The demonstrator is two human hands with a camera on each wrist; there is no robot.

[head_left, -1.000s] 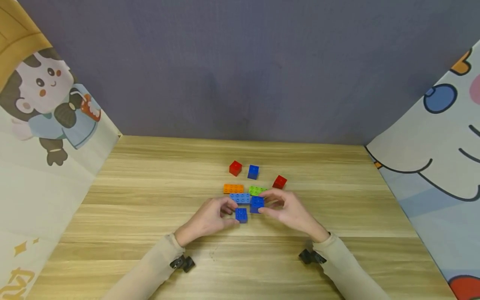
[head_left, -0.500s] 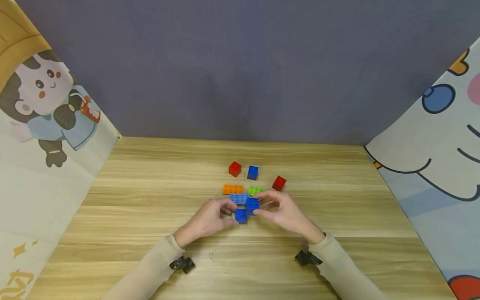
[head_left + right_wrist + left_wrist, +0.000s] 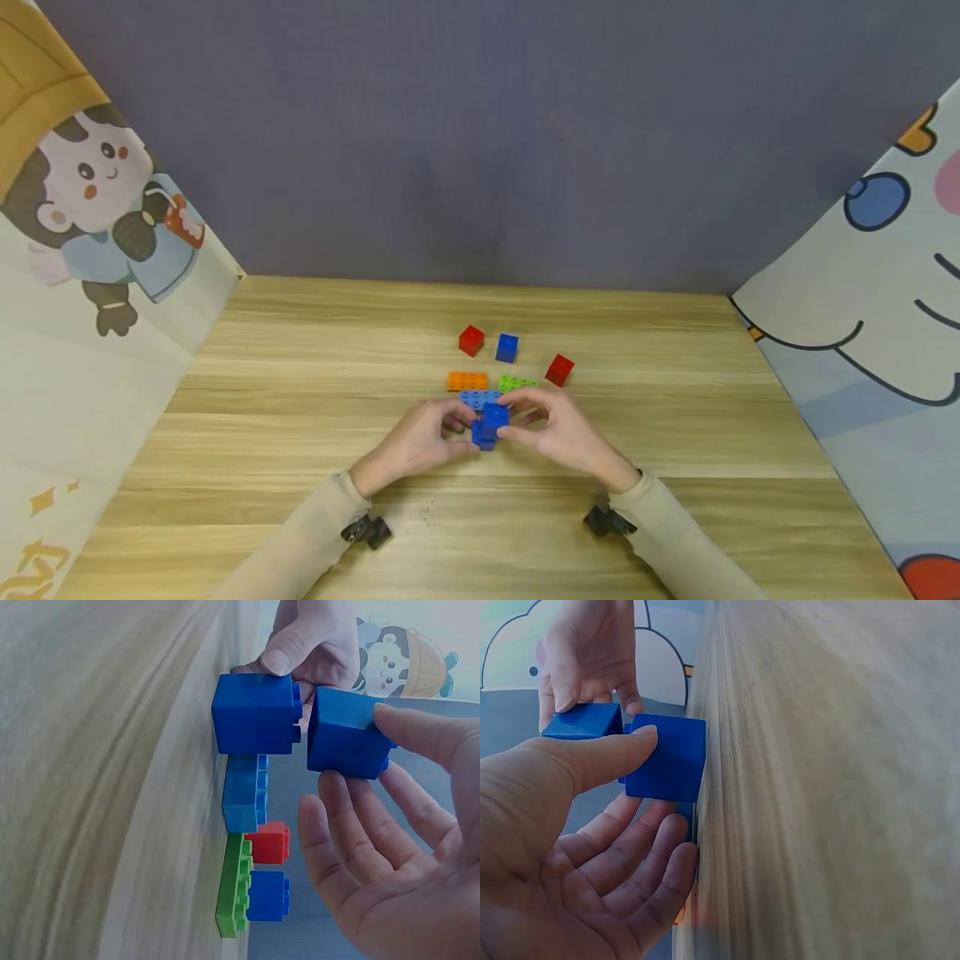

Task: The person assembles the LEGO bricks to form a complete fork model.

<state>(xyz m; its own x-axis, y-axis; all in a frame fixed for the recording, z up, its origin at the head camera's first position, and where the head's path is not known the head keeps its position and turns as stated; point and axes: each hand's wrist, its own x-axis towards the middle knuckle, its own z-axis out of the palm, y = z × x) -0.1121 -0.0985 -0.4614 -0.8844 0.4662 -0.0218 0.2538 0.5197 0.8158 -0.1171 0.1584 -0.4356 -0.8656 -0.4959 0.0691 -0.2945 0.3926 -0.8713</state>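
Observation:
A blue block (image 3: 483, 439) (image 3: 667, 757) (image 3: 253, 714) stands on the table, and my left hand (image 3: 425, 435) (image 3: 607, 825) (image 3: 319, 641) pinches it between thumb and fingers. Just above its studs, tilted a little, is a second blue block (image 3: 496, 419) (image 3: 585, 721) (image 3: 349, 733). My right hand (image 3: 558, 429) (image 3: 596, 652) (image 3: 405, 825) grips that one by its sides. In the right wrist view a narrow gap shows between the two blocks. A light blue brick (image 3: 477, 400) (image 3: 244, 793) lies right behind the lower block.
Behind the hands lie an orange brick (image 3: 467, 382) and a green brick (image 3: 517, 383) (image 3: 234, 889). Farther back are a red block (image 3: 471, 340), another blue block (image 3: 507, 348) and, to the right, a second red block (image 3: 559, 370). A grey wall (image 3: 480, 150) stands behind the table.
My right hand has moved left with its blue block, from beside the other block to above it. My left hand has stayed at the lower block.

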